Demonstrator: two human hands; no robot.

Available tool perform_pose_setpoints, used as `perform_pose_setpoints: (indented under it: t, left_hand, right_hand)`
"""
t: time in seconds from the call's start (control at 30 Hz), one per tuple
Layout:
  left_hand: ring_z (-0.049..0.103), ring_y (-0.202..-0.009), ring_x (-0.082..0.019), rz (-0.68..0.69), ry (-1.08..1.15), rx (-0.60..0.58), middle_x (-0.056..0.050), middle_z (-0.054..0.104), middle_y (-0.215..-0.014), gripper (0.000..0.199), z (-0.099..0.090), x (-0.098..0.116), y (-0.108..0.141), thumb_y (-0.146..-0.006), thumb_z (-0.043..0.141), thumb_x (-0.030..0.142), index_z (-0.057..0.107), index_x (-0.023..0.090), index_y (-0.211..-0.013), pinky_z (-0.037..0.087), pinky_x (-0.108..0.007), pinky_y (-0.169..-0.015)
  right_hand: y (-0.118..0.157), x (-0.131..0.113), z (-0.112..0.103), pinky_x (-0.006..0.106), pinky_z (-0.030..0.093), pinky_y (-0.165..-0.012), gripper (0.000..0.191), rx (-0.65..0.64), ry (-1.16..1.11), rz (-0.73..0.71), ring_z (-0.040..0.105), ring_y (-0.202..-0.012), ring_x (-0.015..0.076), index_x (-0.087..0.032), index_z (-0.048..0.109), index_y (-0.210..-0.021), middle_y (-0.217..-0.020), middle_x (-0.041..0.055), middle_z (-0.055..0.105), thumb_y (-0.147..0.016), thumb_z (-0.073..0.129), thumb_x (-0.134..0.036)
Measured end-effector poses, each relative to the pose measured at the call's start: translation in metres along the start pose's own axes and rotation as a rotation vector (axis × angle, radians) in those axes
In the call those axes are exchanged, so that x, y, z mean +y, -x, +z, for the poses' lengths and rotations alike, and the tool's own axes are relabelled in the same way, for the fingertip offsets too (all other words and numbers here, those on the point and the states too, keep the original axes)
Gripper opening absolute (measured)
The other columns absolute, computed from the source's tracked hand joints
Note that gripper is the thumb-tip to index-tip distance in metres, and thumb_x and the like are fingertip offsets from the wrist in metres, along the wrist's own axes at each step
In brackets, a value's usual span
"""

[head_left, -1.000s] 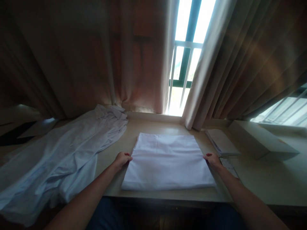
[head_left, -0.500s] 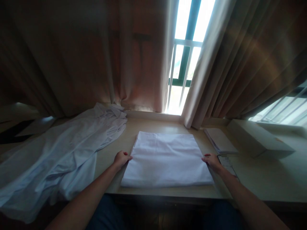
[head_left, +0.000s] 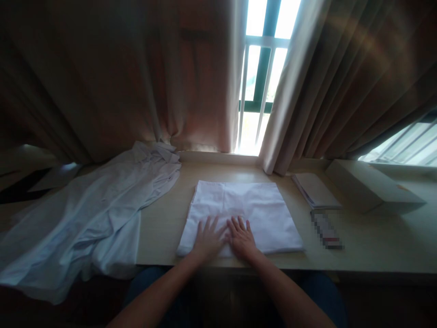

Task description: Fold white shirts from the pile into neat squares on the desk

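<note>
A folded white cloth (head_left: 262, 214) lies flat on the desk in front of me, shaped into a rough rectangle. Both palms face down on its near half, close together at the middle. My left hand (head_left: 210, 239) has its fingers spread and is slightly blurred. Beside it, my right hand (head_left: 241, 237) also lies with fingers apart on the fabric. Neither holds anything. Left of the folded piece is a crumpled white garment or cloth (head_left: 102, 214), its near end hanging over the desk's front edge.
On the desk (head_left: 160, 237), a stack of papers (head_left: 316, 190) sits at right, with a pixelated phone-like object (head_left: 326, 230) nearer me. A pale box (head_left: 375, 187) stands farther right. Curtains (head_left: 201, 91) hang behind, parted at a bright window (head_left: 259, 82).
My hands have let go of the folded cloth's left and right edges and moved inward, onto its near middle. The view has shifted slightly.
</note>
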State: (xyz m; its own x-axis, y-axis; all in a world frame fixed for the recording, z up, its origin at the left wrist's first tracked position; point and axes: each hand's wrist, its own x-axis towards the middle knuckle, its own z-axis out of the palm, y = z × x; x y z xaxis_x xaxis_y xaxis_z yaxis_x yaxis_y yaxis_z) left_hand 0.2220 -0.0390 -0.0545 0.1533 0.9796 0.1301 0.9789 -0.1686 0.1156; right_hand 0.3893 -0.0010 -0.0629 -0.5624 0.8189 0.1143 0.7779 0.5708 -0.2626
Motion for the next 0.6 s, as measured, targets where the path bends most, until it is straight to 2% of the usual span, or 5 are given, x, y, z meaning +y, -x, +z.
perform_pose_setpoints:
  t: [0.1,0.2,0.33,0.43,0.6]
  left_hand:
    - [0.008,-0.145,-0.037,-0.151,-0.044,-0.014,-0.005,0.019,-0.158,0.065,0.012,-0.027,0.017,-0.086,0.042,0.064,0.035,0.039,-0.145,0.004,-0.062,-0.111]
    - [0.004,-0.145,-0.036,-0.237,-0.074,0.027,-0.006,0.015,-0.159,0.071,0.017,-0.043,0.025,-0.085,0.041,0.066,0.031,0.033,-0.148,0.003,-0.058,-0.113]
    - [0.007,-0.145,-0.035,-0.338,-0.087,0.076,-0.013,0.015,-0.158,0.080,0.021,-0.041,0.024,-0.084,0.041,0.067,0.032,0.021,-0.148,0.006,-0.054,-0.114]
    - [0.008,-0.145,-0.036,-0.377,-0.085,0.092,-0.016,0.016,-0.158,0.082,0.023,-0.039,0.022,-0.084,0.041,0.067,0.032,0.017,-0.148,0.008,-0.053,-0.114]
    - [0.009,-0.145,-0.036,-0.357,-0.101,0.096,-0.017,0.015,-0.158,0.083,0.024,-0.040,0.022,-0.084,0.041,0.067,0.032,0.015,-0.148,0.008,-0.052,-0.114]
  right_hand:
    - [0.007,0.015,-0.001,0.055,0.003,-0.114,0.064,-0.024,0.001,0.059,0.005,-0.146,0.0282,-0.031,0.027,-0.150,-0.158,0.0020,0.016,-0.094,0.025,-0.063]
    - [0.019,0.051,-0.013,0.053,0.002,-0.115,0.066,-0.048,0.031,0.125,0.005,-0.146,0.0274,-0.036,0.025,-0.150,-0.159,0.0002,0.015,-0.092,0.024,-0.068]
    - [0.046,0.107,-0.029,0.052,0.001,-0.115,0.066,-0.056,0.117,0.252,0.004,-0.146,0.0258,-0.035,0.023,-0.150,-0.158,0.0006,0.016,-0.093,0.023,-0.067]
    - [0.070,0.144,-0.036,0.051,0.002,-0.115,0.064,-0.034,0.177,0.348,0.005,-0.146,0.0247,-0.035,0.023,-0.150,-0.158,0.0005,0.017,-0.094,0.022,-0.065]
    - [0.092,0.168,-0.038,0.051,0.006,-0.116,0.062,0.025,0.228,0.434,0.005,-0.146,0.0242,-0.034,0.021,-0.151,-0.159,0.0000,0.013,-0.095,0.021,-0.062]
